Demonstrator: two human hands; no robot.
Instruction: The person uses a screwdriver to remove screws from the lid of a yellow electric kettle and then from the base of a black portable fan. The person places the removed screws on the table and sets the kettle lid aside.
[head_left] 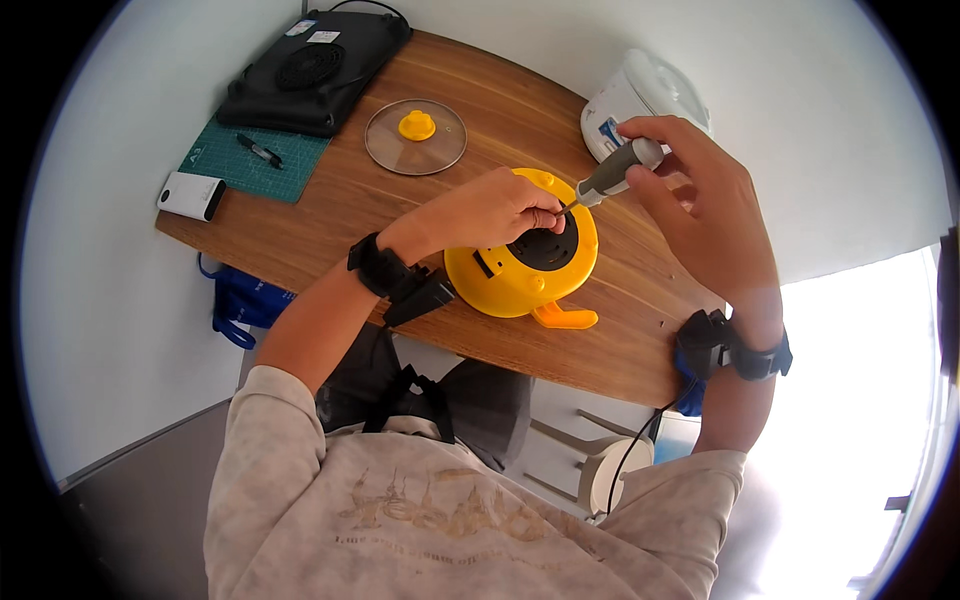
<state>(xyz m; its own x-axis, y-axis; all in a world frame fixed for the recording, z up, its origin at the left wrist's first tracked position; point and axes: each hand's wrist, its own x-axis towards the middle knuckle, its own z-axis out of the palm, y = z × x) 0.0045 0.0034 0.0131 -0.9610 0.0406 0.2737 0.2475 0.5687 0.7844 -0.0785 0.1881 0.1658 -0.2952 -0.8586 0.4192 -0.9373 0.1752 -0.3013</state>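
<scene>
Near the front edge of the wooden table (640, 350) sits a round yellow appliance (520, 265), tipped on its side with its dark underside up; the left hand (490, 210) rests on it, fingers curled and pinched at the screwdriver (615, 172) tip; the right hand (700, 190) wraps loosely round the grey handle, fingertips closed on it; a glass lid (415, 137) lies well apart behind.
</scene>
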